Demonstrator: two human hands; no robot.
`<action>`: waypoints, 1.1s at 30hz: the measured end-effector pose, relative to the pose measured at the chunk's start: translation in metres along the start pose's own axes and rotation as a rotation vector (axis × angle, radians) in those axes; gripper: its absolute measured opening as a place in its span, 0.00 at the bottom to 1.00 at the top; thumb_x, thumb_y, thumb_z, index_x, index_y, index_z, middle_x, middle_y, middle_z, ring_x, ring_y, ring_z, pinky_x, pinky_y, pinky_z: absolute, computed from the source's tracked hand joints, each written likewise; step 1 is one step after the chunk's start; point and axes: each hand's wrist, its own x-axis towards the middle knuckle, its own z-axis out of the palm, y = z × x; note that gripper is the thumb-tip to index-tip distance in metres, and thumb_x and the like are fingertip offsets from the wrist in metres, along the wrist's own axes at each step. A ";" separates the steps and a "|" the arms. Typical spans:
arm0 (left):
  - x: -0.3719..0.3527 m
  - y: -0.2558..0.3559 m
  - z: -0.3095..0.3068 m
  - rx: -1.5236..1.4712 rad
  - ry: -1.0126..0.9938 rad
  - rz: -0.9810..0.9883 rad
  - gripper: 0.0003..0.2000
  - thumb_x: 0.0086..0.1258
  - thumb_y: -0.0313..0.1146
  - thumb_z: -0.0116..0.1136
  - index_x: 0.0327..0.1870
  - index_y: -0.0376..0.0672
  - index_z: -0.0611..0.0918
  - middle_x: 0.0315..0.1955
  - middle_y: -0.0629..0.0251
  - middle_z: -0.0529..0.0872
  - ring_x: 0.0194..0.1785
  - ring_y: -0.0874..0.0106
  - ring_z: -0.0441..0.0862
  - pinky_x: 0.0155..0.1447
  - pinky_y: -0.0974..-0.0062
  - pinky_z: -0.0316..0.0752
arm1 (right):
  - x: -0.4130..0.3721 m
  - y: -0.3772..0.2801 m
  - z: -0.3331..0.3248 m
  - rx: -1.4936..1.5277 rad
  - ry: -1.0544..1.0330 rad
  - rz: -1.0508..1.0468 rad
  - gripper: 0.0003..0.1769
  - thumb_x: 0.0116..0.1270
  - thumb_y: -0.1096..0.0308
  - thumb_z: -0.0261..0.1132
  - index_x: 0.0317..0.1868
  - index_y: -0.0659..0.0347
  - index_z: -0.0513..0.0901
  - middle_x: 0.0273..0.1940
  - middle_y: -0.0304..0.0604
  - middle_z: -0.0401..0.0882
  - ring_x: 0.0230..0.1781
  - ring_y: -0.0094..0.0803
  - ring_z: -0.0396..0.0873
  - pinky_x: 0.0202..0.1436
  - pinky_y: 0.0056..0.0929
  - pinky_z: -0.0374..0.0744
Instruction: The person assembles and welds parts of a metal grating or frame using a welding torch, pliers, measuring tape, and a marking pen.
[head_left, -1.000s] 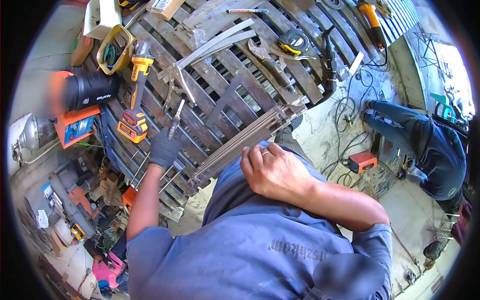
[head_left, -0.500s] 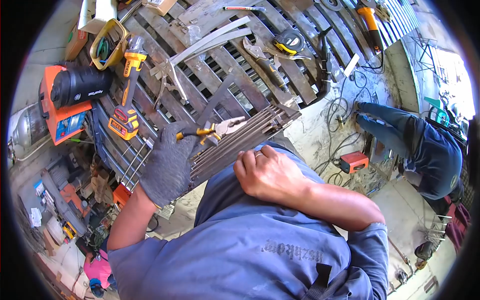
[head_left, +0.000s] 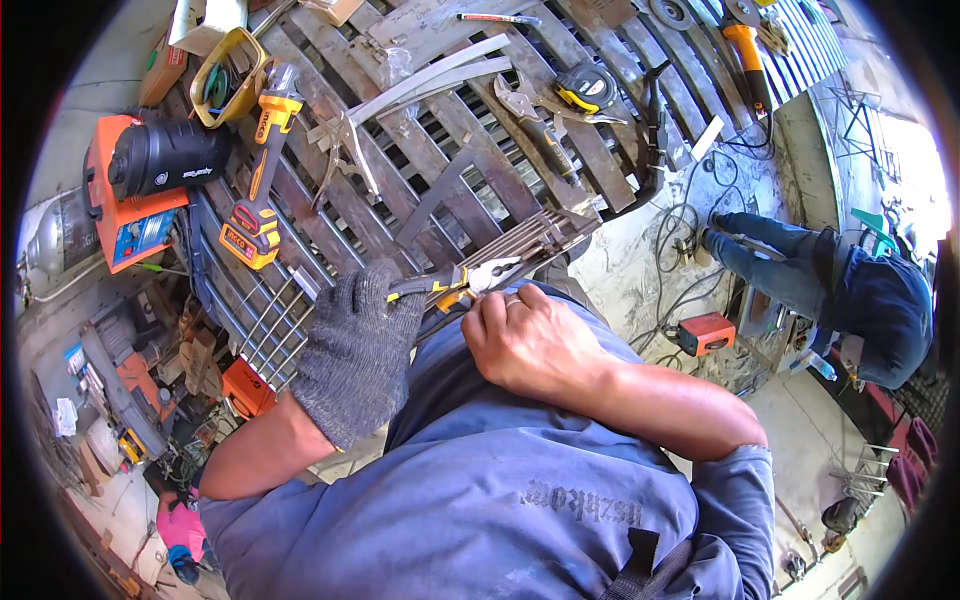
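Observation:
My left hand, in a dark grey knitted glove, is wrapped round the yellow-and-black handles of a pair of pliers. The plier jaws point right, just above the bare fingers. My right hand is bare, with a ring, and its fingers are curled in against the blue shirt; whatever lies inside them is hidden. Beyond both hands, thin metal bars lie along the near edge of the slatted metal table.
On the table are a yellow cordless grinder, locking pliers, a tape measure and another grinder. A black flask stands at left. One person bends over at right; another is lower left.
My left hand has moved right and slightly down with the pliers, whose jaws are now close to my right hand. My right hand has barely shifted. The person at right has moved a little.

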 end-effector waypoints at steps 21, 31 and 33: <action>0.018 -0.028 -0.009 -0.561 -0.275 0.077 0.25 0.78 0.26 0.61 0.76 0.41 0.84 0.54 0.43 0.88 0.60 0.44 0.85 0.64 0.51 0.82 | -0.018 0.023 -0.002 0.377 0.054 0.088 0.19 0.75 0.68 0.62 0.61 0.69 0.85 0.48 0.47 0.85 0.47 0.40 0.89 0.59 0.40 0.83; 0.037 -0.045 -0.028 -0.468 -0.256 -0.037 0.11 0.69 0.33 0.66 0.46 0.46 0.95 0.44 0.48 0.91 0.49 0.45 0.90 0.57 0.48 0.85 | -0.029 0.030 0.002 0.564 -0.017 0.181 0.30 0.72 0.74 0.69 0.75 0.60 0.85 0.61 0.50 0.88 0.57 0.50 0.88 0.65 0.46 0.87; 0.042 -0.046 -0.037 -0.462 -0.289 -0.014 0.11 0.68 0.33 0.65 0.46 0.45 0.95 0.43 0.47 0.90 0.48 0.45 0.90 0.57 0.47 0.84 | -0.029 0.031 0.000 0.579 -0.047 0.184 0.31 0.72 0.74 0.68 0.75 0.60 0.85 0.62 0.50 0.88 0.57 0.51 0.89 0.65 0.46 0.87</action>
